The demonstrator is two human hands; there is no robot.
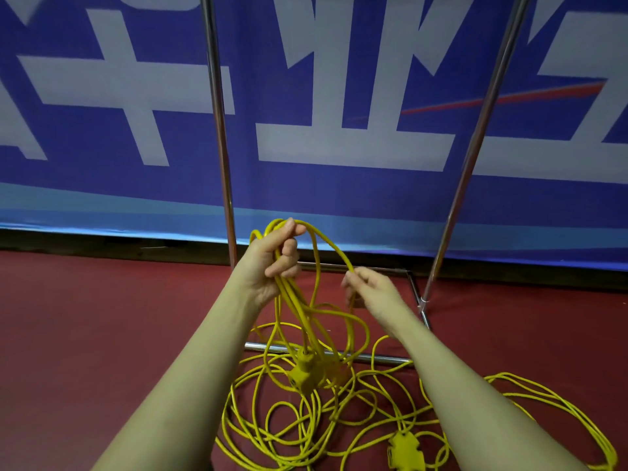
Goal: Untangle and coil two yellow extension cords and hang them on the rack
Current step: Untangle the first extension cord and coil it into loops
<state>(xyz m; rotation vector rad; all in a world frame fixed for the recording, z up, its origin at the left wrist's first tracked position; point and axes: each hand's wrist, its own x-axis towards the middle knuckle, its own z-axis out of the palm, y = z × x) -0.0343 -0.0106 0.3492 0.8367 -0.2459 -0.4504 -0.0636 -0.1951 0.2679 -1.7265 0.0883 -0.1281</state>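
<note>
Yellow cord loops [299,300] in left hand [272,263], right hand [370,290] pinching one strand

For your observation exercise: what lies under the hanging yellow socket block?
Under the socket block lie tangled yellow cord loops on the red floor. The floor directly beneath is covered by the block and cords.

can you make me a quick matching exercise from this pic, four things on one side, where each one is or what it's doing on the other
Things:
1. left hand
2. right hand
3. socket block
4. rack base bar

States:
A. lies on the red floor among loose cord
B. grips a bundle of yellow loops, raised
C. pinches a single yellow strand
D. shiny metal, flat on the floor under the cord

Pairs: 1-B, 2-C, 3-A, 4-D
</note>
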